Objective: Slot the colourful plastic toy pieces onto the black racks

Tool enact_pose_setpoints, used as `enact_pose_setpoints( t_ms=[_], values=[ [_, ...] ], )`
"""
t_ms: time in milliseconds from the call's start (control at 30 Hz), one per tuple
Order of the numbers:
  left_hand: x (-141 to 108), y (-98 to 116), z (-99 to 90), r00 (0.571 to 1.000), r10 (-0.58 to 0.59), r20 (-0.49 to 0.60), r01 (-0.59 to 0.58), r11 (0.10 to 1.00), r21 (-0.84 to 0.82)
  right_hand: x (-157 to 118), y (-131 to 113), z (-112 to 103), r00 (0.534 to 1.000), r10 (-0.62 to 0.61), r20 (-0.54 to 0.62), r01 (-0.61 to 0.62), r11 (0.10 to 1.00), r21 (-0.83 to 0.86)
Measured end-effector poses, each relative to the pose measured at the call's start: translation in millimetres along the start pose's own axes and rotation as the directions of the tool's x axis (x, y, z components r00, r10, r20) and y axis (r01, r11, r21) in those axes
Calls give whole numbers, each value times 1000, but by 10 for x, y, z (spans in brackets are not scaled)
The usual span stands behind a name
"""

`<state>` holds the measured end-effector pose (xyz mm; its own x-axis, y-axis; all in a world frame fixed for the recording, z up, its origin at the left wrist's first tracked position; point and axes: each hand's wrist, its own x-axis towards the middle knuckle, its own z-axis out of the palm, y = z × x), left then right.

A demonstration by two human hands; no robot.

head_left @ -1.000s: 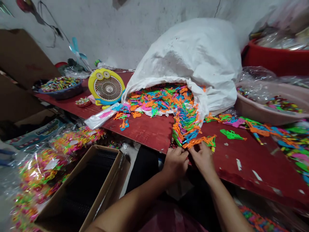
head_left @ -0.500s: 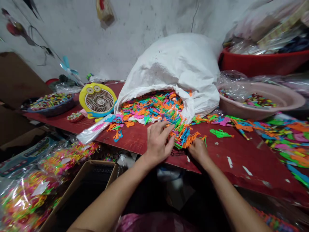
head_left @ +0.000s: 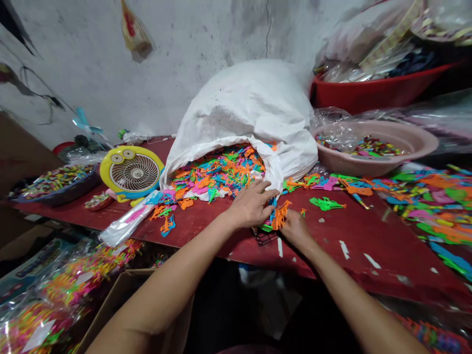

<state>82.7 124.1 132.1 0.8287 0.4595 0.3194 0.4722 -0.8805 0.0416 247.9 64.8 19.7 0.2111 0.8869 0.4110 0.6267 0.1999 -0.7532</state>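
Left hand (head_left: 248, 206) half spread, right hand (head_left: 295, 228) curled, grips unclear, around plastic pieces (head_left: 280, 215); uneven pressure could scatter them

I look through one head-worn camera, set back on the near side of the white sack (head_left: 243, 108), facing it from above, tilted forward and down. Nearest my lens, the forearms (head_left: 173, 280) rise from the bottom edge toward the sack. My wide view reaches the wall (head_left: 184, 29) behind it and the packed bags (head_left: 79, 275) lower left of it.
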Motion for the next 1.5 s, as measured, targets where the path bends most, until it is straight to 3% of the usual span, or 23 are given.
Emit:
enact_pose_setpoints(
  t_ms=[200,400,533,867,1100,1267,1500],
  values=[
    [-30,12,29,1000,-22,-2,22,1000,-9,12,-24,-8,1000,-3,-1,3,999,44],
    [-39,30,26,998,-56,-16,56,998,-33,27,29,52,993,116,-27,-109,977,183],
    [32,53,30,997,-82,0,82,996,-45,-1,21,63,993,61,-101,-49,992,120],
    [0,-30,8,999,4,-38,-7,997,-80,79,26,-4,991,132,23,-133,960,244],
    [30,-30,34,999,-38,20,39,997,-63,39,-13,21,985,168,-42,-159,974,158],
    [5,-76,41,1000,-21,20,22,997,-69,-77,-29,56,995,85,-55,-79,992,103],
    [-130,-134,-9,998,58,1,-57,991,-122,-1,-24,134,942,333,-47,-315,922,223]
  ],
)
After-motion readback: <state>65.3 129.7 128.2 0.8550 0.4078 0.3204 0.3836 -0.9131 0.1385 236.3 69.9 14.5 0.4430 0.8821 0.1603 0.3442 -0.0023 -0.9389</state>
